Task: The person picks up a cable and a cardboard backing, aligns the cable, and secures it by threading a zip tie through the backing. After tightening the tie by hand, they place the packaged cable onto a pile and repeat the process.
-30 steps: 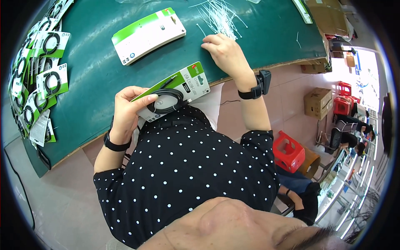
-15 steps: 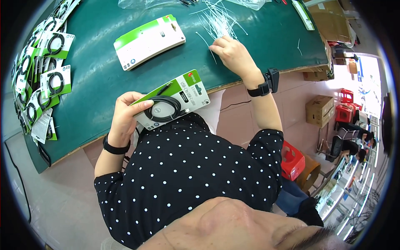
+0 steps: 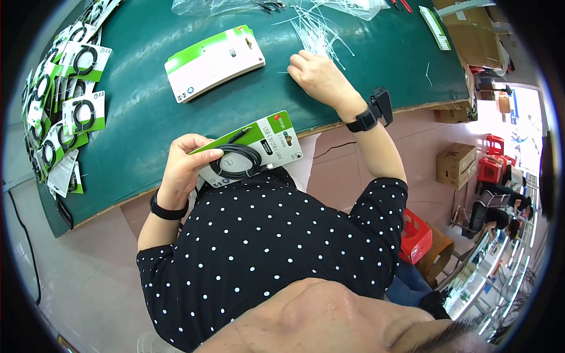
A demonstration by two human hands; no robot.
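Left hand [image 3: 185,162] is gripping a carded black cable [image 3: 253,151] by the desk's [image 3: 135,123] near edge | right hand [image 3: 321,76] is sitting, fingers curled, beside white ties [image 3: 319,38] — can't say whether pinching one | seemingly selecting a tie — calling for separating one strand

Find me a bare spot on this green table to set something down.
Two free patches of green tabletop: one between the heaped carded cables on the left and the card stack; another right of the right hand, short of the lone white tie. Crowded: the left end, buried under carded cables, and the far edge, with plastic bags and white ties.
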